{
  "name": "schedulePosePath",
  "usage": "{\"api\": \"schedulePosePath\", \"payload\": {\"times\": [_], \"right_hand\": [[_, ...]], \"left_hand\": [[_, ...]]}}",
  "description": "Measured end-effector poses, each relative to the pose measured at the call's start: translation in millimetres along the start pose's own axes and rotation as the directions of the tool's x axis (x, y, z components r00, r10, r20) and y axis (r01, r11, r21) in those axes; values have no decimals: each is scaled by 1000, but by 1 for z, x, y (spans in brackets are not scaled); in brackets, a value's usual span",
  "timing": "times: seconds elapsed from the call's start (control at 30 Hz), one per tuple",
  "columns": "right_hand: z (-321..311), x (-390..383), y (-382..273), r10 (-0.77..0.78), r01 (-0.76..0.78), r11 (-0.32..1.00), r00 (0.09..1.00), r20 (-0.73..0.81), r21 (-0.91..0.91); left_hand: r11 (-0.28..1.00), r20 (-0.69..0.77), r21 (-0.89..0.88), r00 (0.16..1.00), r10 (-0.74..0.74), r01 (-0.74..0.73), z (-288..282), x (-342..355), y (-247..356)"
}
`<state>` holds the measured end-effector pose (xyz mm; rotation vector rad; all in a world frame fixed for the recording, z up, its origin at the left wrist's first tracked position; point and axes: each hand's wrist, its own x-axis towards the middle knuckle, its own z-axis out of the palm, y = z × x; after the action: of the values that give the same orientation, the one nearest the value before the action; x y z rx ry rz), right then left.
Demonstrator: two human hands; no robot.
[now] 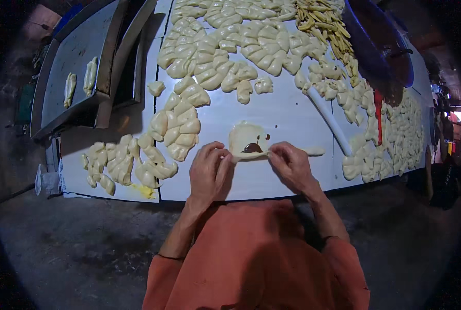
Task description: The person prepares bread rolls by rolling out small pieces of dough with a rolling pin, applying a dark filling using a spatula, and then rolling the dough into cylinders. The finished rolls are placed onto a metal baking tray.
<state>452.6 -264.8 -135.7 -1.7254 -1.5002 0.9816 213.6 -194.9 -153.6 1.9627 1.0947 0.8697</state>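
A thin, flattened piece of dough (239,133) lies on the white tabletop in front of me, with a dollop of dark brown filling (250,148) near its close edge. A few dark drops dot the dough and the table beside it. My left hand (209,170) pinches the left end of the dough's near edge. At the other end of that edge, my right hand (292,166) is closed on the dough, fingertips together. The near edge looks lifted between both hands. A narrow pale strip of dough (314,151) sticks out past my right hand.
Many dough pieces (264,44) cover the table's far side. A white rolling rod (329,121) lies to the right, near a red long-handled utensil (379,119). Yellow strips (321,23) and a blue basin (409,72) of brown filling sit far right. Metal trays (78,49) stand left.
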Motion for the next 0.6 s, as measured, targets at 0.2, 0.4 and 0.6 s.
{"api": "schedulePosePath", "payload": {"times": [0.2,0.4,0.6], "right_hand": [[4,17,6,-244,240,913,969,31,-329],[-2,13,-10,-234,249,912,968,87,-325],[1,23,-2,-253,306,875,950,183,-375]], "left_hand": [[977,95,214,995,-21,0,-3,7,2],[958,292,245,954,73,-148,-10,13,6],[957,278,223,953,121,-187,-5,23,2]]}}
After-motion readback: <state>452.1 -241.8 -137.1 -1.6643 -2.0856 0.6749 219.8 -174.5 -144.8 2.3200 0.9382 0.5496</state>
